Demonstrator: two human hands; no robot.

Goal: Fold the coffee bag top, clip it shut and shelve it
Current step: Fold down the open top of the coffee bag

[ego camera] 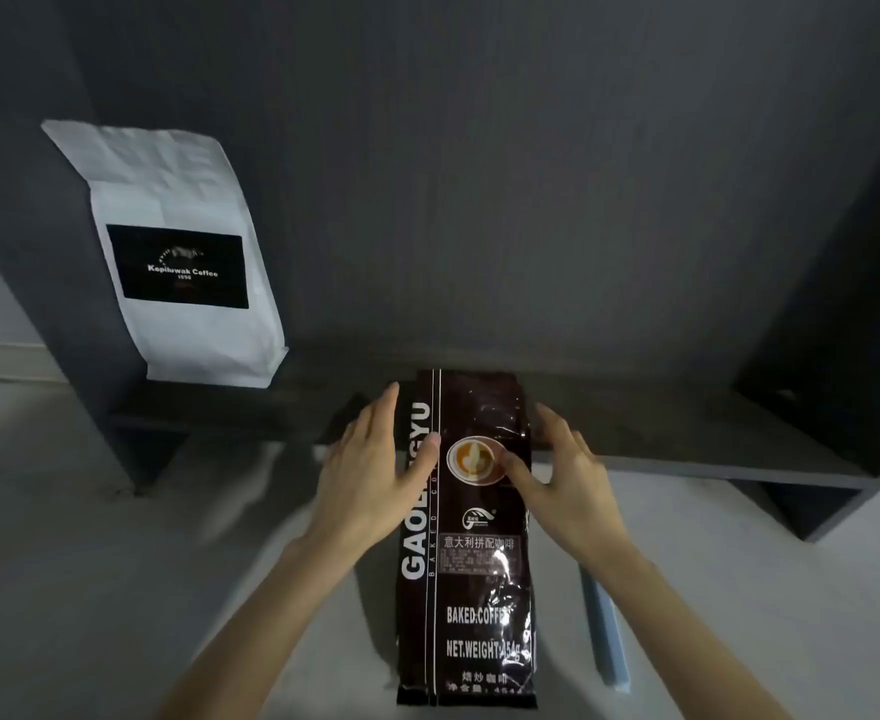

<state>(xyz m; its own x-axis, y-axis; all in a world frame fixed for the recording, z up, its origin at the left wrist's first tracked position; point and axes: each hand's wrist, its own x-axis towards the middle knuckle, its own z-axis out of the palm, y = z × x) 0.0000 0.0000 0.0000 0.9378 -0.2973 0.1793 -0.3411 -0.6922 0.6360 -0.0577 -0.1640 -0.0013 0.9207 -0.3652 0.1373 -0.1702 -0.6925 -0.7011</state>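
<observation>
A dark brown coffee bag (471,574) with white lettering lies flat on the pale table, its top end pointing away from me onto the dark shelf. My left hand (375,470) rests on the bag's left edge near the top, fingers spread, thumb on the bag's face. My right hand (562,475) touches the right edge, thumb by the printed cup. Neither hand grips anything. A light blue clip bar (604,636) lies on the table to the right of the bag.
A white coffee bag (183,252) with a black label stands upright at the left of the dark grey shelf (687,433), leaning on the back wall. The shelf's right side panel (843,356) rises at the right.
</observation>
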